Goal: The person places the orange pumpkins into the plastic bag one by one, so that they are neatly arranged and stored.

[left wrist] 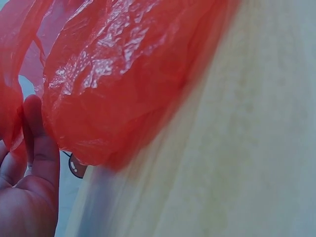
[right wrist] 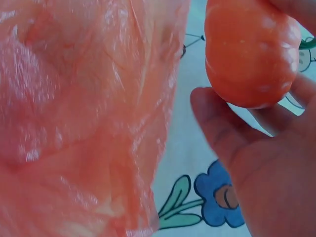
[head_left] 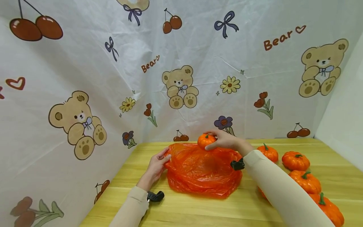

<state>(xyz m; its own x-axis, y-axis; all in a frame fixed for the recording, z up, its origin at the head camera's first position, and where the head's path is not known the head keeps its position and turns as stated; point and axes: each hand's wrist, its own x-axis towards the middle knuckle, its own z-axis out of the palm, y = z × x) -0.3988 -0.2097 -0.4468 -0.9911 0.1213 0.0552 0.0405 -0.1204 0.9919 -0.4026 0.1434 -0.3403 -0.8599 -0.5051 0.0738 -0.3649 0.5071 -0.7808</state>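
A thin red plastic bag (head_left: 198, 173) lies spread on the wooden table, its mouth facing up and back. At the bag's left edge my left hand (head_left: 156, 164) pinches the film between thumb and fingers; the left wrist view shows that hand (left wrist: 34, 182) beside the crinkled bag (left wrist: 113, 89). Above the bag's far rim, my right hand (head_left: 224, 140) grips a small orange pumpkin (head_left: 206, 141) with a green stem. In the right wrist view the pumpkin (right wrist: 252, 54) sits between thumb and fingers, apart from the bag (right wrist: 84, 118).
Several more orange pumpkins stand on the right of the table (head_left: 175, 208), among them one pumpkin (head_left: 296, 160) near the back and another (head_left: 327, 208) at the front. My right forearm partly covers one. A printed bear curtain (head_left: 198, 47) hangs behind and at the left.
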